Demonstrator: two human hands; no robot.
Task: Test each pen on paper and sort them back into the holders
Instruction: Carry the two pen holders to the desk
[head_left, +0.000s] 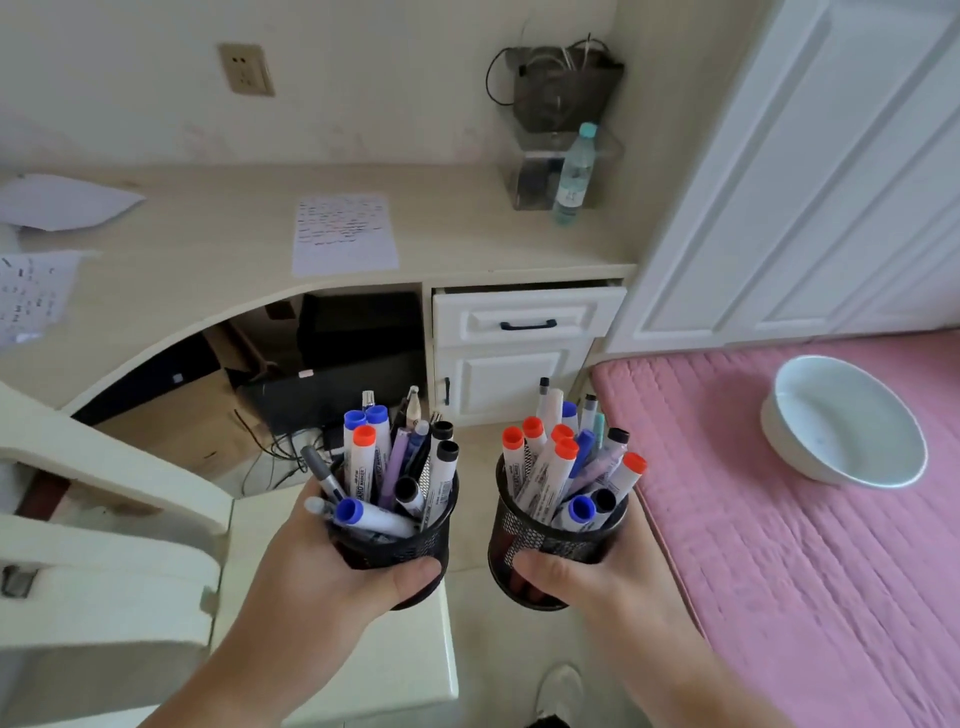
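The left hand (332, 566) wrapped its fingers round one black mesh cup of pens (397, 525); the right hand (597, 577) held the other black mesh cup (550, 540). Both probably felt light, stiff and top-heavy, so holding low seemed safest. Farther off lay the scribbled white paper (344, 234) on the pale wooden desk (208, 249).

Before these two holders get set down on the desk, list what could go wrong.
1. The left holder is overfull; the blue-capped marker lies slanted across its rim and may slip out if the left hand tips.
2. The right hand grips the right holder in mid-air above the floor; a dropped pen could roll under the desk.
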